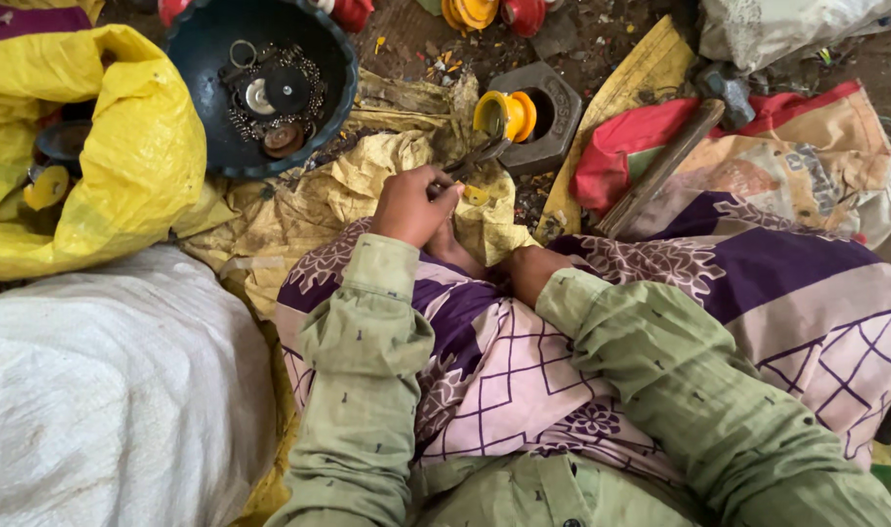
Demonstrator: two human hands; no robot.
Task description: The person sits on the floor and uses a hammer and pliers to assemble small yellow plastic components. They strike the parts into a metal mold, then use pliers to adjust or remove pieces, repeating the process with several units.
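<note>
My left hand is closed around the handles of dark pliers, whose jaws point toward a yellow spool-shaped part resting on a thick grey metal block with a round hole. My right hand is tucked low between my knees, mostly hidden by the purple patterned cloth, so its fingers cannot be seen. Both arms wear green sleeves.
A dark blue bowl with small metal parts and rings stands at the back left. A yellow sack holds more parts. A white sack lies at left. A hammer rests on red cloth at right.
</note>
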